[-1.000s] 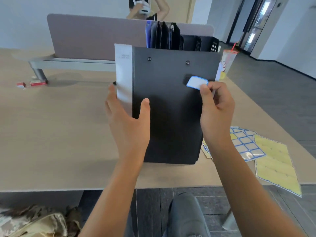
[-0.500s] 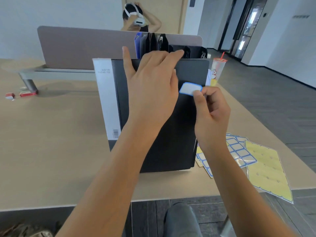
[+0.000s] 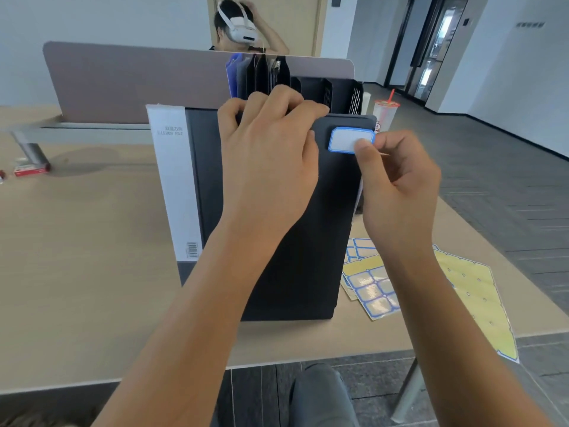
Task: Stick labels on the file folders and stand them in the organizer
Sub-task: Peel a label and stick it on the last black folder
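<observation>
A black lever-arch file folder (image 3: 308,257) with a white spine stands upright on the desk in front of me. My left hand (image 3: 268,155) grips its top edge, fingers curled over the rim. A white label with a blue border (image 3: 349,139) lies against the folder's upper right corner, pinched at its right end by my right hand (image 3: 397,186). Behind the folder stands a black mesh organizer (image 3: 354,97) with several blue and black folders (image 3: 261,75) upright in its left slots.
Label sheets (image 3: 372,291) with blue-bordered stickers and a yellow backing sheet (image 3: 474,291) lie on the desk at the right edge. A drink cup with a red straw (image 3: 386,112) stands beside the organizer. A grey desk divider (image 3: 138,81) runs behind; a person sits beyond it.
My left hand moved from the folder's lower front up to its top edge and now curls over it. The label in my right hand now lies flatter against the upper right corner.
</observation>
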The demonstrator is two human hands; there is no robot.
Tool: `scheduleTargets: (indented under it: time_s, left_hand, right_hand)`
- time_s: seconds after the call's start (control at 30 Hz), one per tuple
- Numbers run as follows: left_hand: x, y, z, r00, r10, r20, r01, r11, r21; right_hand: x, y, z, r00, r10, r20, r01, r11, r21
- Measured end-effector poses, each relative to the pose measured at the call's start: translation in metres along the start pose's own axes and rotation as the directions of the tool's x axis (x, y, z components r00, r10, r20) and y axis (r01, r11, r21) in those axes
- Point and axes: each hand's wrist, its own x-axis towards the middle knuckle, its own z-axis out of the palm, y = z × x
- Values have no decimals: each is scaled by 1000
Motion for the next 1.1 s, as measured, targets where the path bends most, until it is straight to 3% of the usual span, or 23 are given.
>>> scheduleTargets:
  time_s: [1.1]
  left_hand:
    - [-9, 13, -3, 994, -31, -109, 23, 997, -69]
  right_hand:
    - [4, -11, -10, 995, -2, 96, 1, 1000, 11]
